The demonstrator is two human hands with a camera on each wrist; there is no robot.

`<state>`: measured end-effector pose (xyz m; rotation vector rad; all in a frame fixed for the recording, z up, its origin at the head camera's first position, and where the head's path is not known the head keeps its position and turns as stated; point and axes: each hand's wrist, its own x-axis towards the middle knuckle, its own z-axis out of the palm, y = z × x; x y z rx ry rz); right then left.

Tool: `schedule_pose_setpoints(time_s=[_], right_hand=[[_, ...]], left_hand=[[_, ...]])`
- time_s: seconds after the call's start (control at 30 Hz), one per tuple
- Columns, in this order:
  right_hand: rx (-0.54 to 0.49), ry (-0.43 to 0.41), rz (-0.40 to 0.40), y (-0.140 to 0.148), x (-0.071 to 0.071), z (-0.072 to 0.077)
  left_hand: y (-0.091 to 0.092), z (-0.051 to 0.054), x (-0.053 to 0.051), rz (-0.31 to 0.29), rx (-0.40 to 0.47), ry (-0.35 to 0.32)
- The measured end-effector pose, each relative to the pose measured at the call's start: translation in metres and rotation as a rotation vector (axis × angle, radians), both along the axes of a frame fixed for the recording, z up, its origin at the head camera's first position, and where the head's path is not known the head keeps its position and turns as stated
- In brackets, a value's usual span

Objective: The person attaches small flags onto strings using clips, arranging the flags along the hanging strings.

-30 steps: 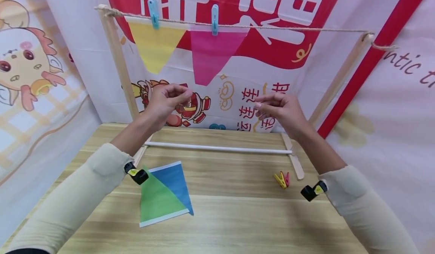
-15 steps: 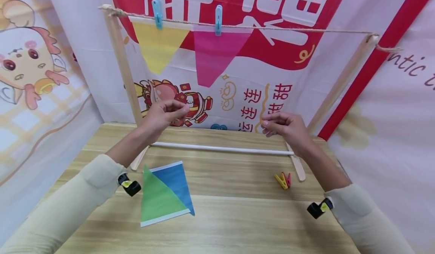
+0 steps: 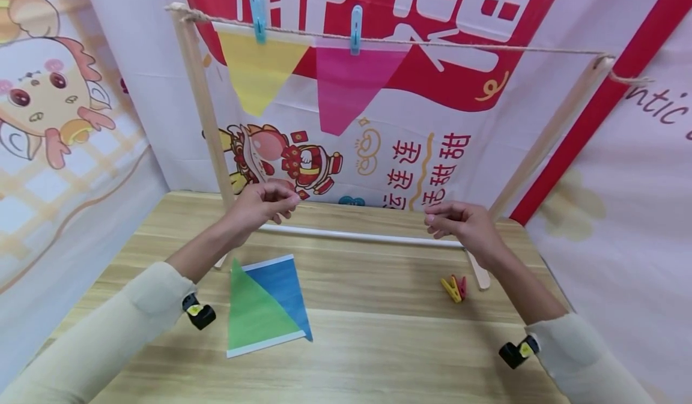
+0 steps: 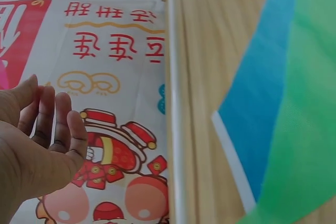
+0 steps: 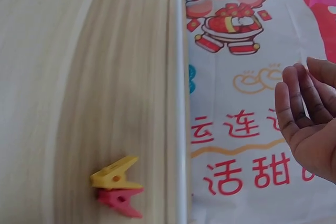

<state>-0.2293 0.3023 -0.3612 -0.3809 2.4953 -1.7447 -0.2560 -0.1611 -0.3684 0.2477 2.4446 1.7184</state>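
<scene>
My left hand (image 3: 262, 208) hovers above the back of the table, fingers loosely curled around nothing. The right hand (image 3: 465, 227) hangs in the same way near the right post, also holding nothing. A yellow flag (image 3: 261, 71) and a pink flag (image 3: 354, 86) hang from a twine line (image 3: 486, 46), each under a light blue clothespin (image 3: 355, 30). On the table below the left hand, a green flag (image 3: 259, 314) partly covers a blue flag (image 3: 283, 287). A yellow clothespin (image 5: 116, 173) and a red clothespin (image 5: 122, 201) lie side by side below the right hand.
Wooden posts (image 3: 202, 104) hold the twine at both ends. A white rod (image 3: 351, 235) runs between their feet along the back of the wooden table (image 3: 378, 356). A printed cloth (image 3: 449, 98) hangs behind the frame.
Both hands have come down from below the hanging flags toward the table, moving slightly apart. The flags and clothespins stay as they were; the head view has shifted a little.
</scene>
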Motion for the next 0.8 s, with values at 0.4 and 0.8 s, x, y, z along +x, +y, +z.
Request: schedule_pose_setpoints(time_s=[0.4, 0.8], right_hand=[[0.163, -0.073, 0.012, 0.031, 0.007, -0.029], [0.335, -0.075, 0.027, 0.054, 0.007, -0.056]], left_hand=[[-0.003, -0.026, 0.012, -0.207, -0.211, -0.074], [-0.020, -0.044, 0.014, -0.192, -0.380, -0.151]])
